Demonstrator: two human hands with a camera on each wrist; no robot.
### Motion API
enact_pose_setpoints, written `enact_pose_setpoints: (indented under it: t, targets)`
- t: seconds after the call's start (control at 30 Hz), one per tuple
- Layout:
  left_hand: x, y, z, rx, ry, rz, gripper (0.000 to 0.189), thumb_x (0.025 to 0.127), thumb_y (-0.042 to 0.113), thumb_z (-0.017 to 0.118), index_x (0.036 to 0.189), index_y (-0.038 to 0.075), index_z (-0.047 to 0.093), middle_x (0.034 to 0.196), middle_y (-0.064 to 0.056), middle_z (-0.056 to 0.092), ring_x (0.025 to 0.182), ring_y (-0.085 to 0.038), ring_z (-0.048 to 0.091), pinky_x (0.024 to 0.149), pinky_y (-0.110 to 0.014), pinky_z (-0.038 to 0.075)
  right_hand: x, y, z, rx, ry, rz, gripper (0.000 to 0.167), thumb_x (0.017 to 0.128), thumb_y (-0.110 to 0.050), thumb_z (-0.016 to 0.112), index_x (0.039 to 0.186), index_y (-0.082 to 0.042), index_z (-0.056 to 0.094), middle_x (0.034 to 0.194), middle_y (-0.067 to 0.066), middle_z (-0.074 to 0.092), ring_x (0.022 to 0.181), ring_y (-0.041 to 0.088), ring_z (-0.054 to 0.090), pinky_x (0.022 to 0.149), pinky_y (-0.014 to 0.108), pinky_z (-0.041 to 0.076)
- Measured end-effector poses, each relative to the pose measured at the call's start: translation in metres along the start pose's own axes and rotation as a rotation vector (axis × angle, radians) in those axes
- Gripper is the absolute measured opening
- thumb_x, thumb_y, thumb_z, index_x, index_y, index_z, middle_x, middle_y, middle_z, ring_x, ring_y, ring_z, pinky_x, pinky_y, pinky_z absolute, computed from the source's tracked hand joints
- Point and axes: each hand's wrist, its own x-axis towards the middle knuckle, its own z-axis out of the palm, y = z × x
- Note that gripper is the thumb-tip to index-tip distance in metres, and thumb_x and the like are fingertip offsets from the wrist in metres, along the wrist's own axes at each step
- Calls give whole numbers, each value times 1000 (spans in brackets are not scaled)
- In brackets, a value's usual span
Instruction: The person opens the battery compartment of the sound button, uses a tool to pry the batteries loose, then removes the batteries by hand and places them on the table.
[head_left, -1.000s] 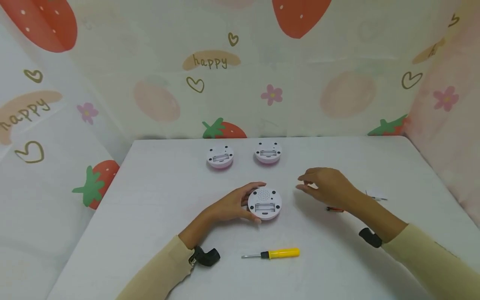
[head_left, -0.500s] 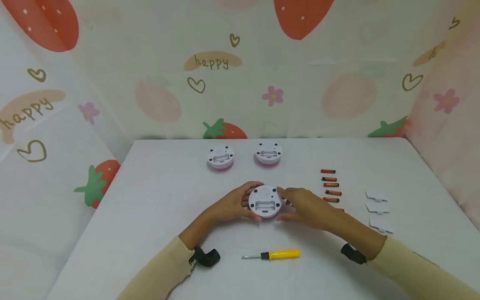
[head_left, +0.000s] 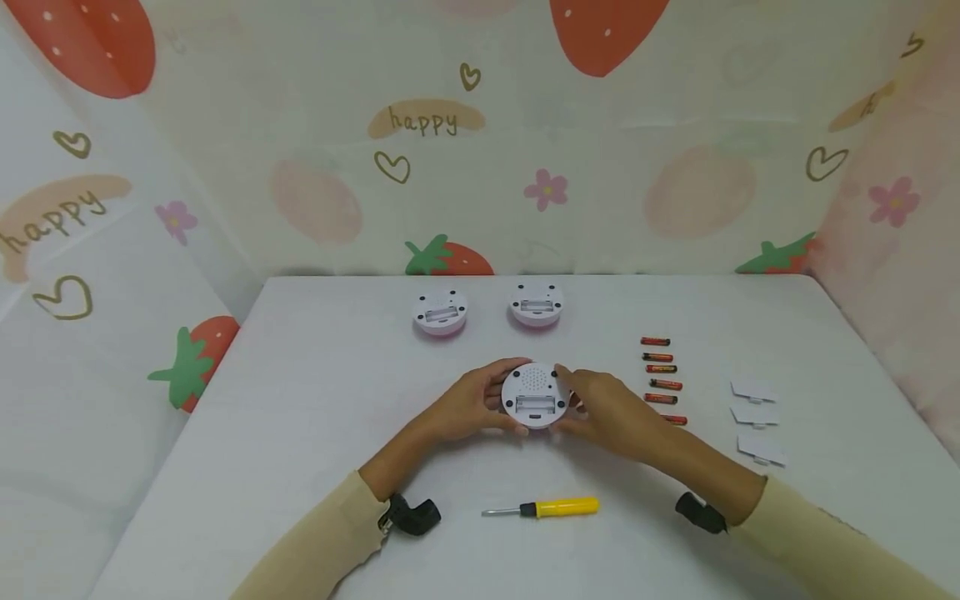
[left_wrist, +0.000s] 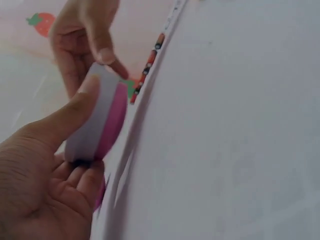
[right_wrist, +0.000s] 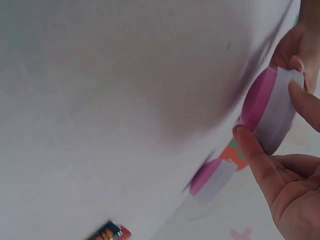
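A round white device with a pink lower part is turned upside down in the middle of the head view. Its face shows speaker holes, small dark feet and an uncovered battery slot without batteries. My left hand grips its left edge, thumb at the front and fingers behind. On the opposite edge, my right hand holds it between thumb and fingers. The right wrist view shows the device's pink and white side between those fingertips. From the left wrist, the device appears edge-on, partly hidden by the left thumb.
Two similar round devices, one left and one right, stand upside down at the back. Several red batteries lie in a column to the right, beside three white battery covers. A yellow-handled screwdriver lies in front.
My right hand has come in from the right and taken hold of the device's right edge. The device has since shifted slightly right and back, held by both hands.
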Motion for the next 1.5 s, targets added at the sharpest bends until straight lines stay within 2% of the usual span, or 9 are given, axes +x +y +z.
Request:
enact_pose_setpoints:
  t: [0.13,0.33,0.5,0.73,0.8,0.97,1.13,1.3,1.5]
  targets:
    - [7,10,4,3,55,36,92,74,0,89,152,12,41,146,-8,54,127,-21,58,102,-29,50,0,1,-13,-11,36,5,79,82,-24,87,146,4,50,112,12,70,95,21,67,77,26,60]
    - [21,25,15,53,115,54,94,73,2,91,152,10,41,151,-8,51,133,-21,55,103,-26,48,-7,9,-30,-1,55,48,78,82,-19,87,146,3,49,123,16,69,100,27,68,80,32,61]
    - [44,43,19,107,146,82,94,72,5,92,153,4,42,151,-9,51,134,-20,54,101,-23,48,-9,19,-52,8,64,89,78,84,-20,85,148,3,47,123,17,69,102,31,69,78,31,61]
    - [78,60,24,168,182,80,95,74,6,91,155,6,40,154,-10,47,137,-19,51,105,-23,45,-5,40,-74,34,111,88,78,85,-16,84,149,6,45,121,21,69,103,36,69,75,31,61]
    - [88,64,27,194,192,69,95,74,7,91,154,5,40,154,-10,47,137,-19,51,106,-24,45,-3,47,-79,53,122,93,79,85,-15,84,148,7,44,122,23,68,103,37,69,76,32,62]
    - [113,75,33,346,246,27,94,74,14,92,153,6,43,153,-9,49,135,-19,53,104,-22,46,3,63,-91,92,126,133,79,86,-12,83,149,9,41,125,25,65,105,38,68,75,33,62]
    - [138,79,35,470,288,21,93,74,19,93,152,3,44,148,-11,53,130,-20,54,106,-27,47,14,79,-99,84,123,140,79,86,-10,82,149,11,39,128,28,63,107,39,66,77,35,61]
    - [163,76,35,491,269,-27,98,74,20,93,154,3,40,149,-11,54,129,-20,55,107,-28,44,23,97,-104,72,103,157,78,87,-11,81,148,13,39,127,29,62,107,41,66,76,37,61]
    - [189,70,38,499,242,-129,94,76,18,92,154,5,41,148,-9,54,124,-18,56,108,-29,43,33,122,-104,71,85,137,73,87,-10,80,145,14,42,126,30,62,108,43,65,85,47,59]
